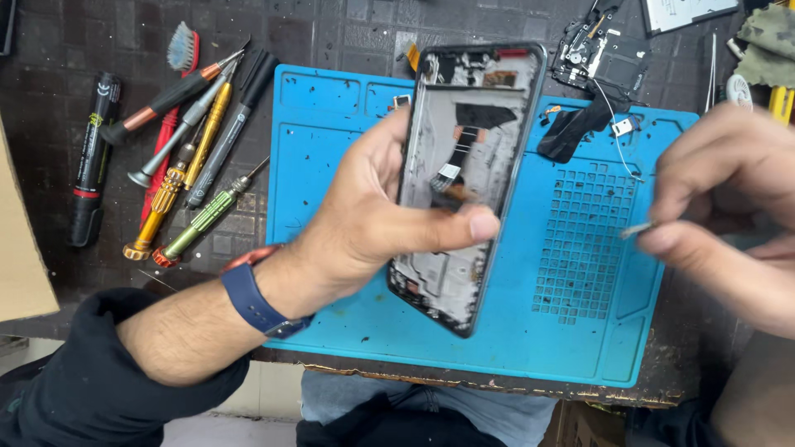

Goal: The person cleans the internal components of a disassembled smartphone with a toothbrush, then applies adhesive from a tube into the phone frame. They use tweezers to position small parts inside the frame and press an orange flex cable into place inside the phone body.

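Observation:
My left hand (373,223) grips an opened phone frame (464,124) with its back cover off, held upright above a blue repair mat (331,157). My thumb lies across the frame's middle, over a black flex cable and bare inner parts. My right hand (729,199) is at the right edge, its thumb and forefinger pinched on a small thin metal part (636,229) just right of the phone. A blue watch strap (252,298) is on my left wrist.
Several screwdrivers (186,178), a brush (180,50) and a black marker-like tube (91,157) lie left of the mat. Black phone parts (600,54) and a dark strip (575,128) sit at the mat's top right. A cardboard edge (21,248) is at far left.

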